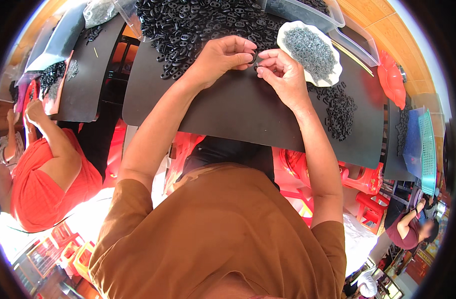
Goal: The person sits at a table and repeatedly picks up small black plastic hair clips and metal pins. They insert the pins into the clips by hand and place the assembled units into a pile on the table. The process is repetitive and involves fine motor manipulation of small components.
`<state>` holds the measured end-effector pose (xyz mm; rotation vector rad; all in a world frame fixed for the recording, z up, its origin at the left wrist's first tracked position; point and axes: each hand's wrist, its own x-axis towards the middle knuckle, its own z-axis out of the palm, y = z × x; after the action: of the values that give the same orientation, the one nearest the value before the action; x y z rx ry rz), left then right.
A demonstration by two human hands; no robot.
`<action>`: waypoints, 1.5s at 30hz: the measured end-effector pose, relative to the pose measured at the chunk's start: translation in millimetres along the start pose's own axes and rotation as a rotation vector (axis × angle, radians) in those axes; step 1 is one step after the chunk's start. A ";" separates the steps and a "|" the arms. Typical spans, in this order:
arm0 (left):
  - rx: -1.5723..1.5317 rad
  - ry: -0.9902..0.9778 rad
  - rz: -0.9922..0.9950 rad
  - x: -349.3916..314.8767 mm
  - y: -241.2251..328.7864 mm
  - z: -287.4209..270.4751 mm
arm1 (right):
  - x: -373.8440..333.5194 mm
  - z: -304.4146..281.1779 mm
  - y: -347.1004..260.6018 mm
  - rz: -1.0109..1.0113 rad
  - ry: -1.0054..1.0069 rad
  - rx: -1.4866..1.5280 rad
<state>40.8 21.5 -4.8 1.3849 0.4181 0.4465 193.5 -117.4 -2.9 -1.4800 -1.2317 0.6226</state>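
Observation:
Over the dark table (228, 112), my two hands meet with fingertips nearly touching. My left hand (222, 59) is closed in a pinch on a small black piece (253, 59), mostly hidden by the fingers. My right hand (284, 72) also pinches something small and dark at its fingertips, too small to name. Beyond the left hand spreads a big heap of black oval pieces (188, 30) with holes in them. A white scalloped dish (284, 31) full of small greyish, see-through parts stands just beyond my right hand. Right of my right wrist lies a smaller pile of black pieces (340, 112).
Clear plastic bins (307, 15) stand at the far edge, near thin yellowish sticks (355, 57) and a red scalloped dish (390, 79). A turquoise basket (427, 152) is at far right. At left, a person in red (56, 174) sits by another table (88, 84). Red stools (372, 212) stand around.

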 end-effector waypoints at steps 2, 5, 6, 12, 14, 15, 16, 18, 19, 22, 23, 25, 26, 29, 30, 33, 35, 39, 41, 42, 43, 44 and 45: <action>-0.025 -0.006 -0.019 0.1 -0.6 -0.8 | 0.0 0.8 1.3 0.005 -0.007 0.029; -0.035 -0.027 -0.047 0.5 -3.9 -4.1 | -0.4 0.6 1.6 0.008 -0.020 0.060; -0.051 -0.033 -0.059 0.3 -3.7 -3.2 | -0.8 0.4 1.5 0.009 -0.023 0.068; -0.021 -0.051 -0.028 0.6 -3.8 -3.8 | 0.3 0.3 2.8 0.001 -0.032 0.061; -0.026 -0.054 -0.031 0.9 -3.1 -3.0 | -0.3 -0.6 4.7 0.003 -0.029 0.075; -0.028 -0.054 -0.027 1.0 -3.6 -4.1 | -0.1 -0.4 5.0 0.003 -0.031 0.083; -0.030 -0.053 -0.024 0.9 -3.7 -4.8 | 0.2 0.0 4.4 0.002 -0.031 0.074; -0.001 -0.047 -0.003 0.7 -3.2 -4.1 | 0.5 0.8 3.1 0.002 -0.030 0.055; 0.014 -0.045 0.008 0.9 -3.1 -3.6 | 0.5 0.7 3.2 -0.001 -0.031 0.056; 0.027 -0.039 0.031 1.4 -5.2 -2.7 | 0.8 0.6 4.0 -0.007 -0.032 0.052; 0.041 -0.043 0.032 1.4 -4.9 -2.6 | 0.8 0.6 4.6 -0.006 -0.031 0.047; 0.069 -0.051 0.034 0.9 -3.4 -2.2 | 0.5 0.6 5.0 -0.006 -0.031 0.046; 0.072 -0.051 0.032 0.9 -3.2 -1.8 | 0.3 0.5 4.9 -0.008 -0.032 0.048; 0.088 -0.048 0.031 0.8 -3.7 -1.7 | 0.0 0.3 4.4 -0.005 -0.032 0.046; 0.096 -0.049 0.034 1.4 -4.9 -2.5 | 0.0 0.2 4.1 -0.002 -0.031 0.044; 0.100 -0.048 0.028 0.3 -3.3 -2.2 | -0.2 0.9 2.9 -0.019 -0.029 0.041; 0.102 -0.045 0.024 0.0 -2.7 -1.8 | -0.2 1.1 4.5 -0.018 -0.027 0.051; 0.111 -0.045 0.021 0.3 -2.2 -1.8 | 0.0 1.6 3.5 -0.026 -0.021 0.051; 0.109 -0.043 0.019 0.0 -2.0 -1.6 | 0.0 1.8 3.6 -0.031 -0.018 0.046; 0.107 -0.040 0.019 -0.2 -2.1 -1.2 | -0.2 1.8 3.7 -0.033 -0.016 0.043; 0.105 -0.038 0.019 -0.3 -2.2 -1.0 | -0.3 1.8 4.2 -0.035 -0.014 0.040; 0.098 -0.043 0.015 -0.3 -2.4 -1.4 | -0.2 1.6 4.8 -0.037 -0.013 0.037; 0.091 -0.049 0.010 -0.2 -2.7 -2.2 | -0.1 1.5 5.4 -0.039 -0.012 0.035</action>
<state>39.6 22.8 -7.8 1.4835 0.3954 0.4056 194.1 -116.4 -8.3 -1.4223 -1.2505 0.6250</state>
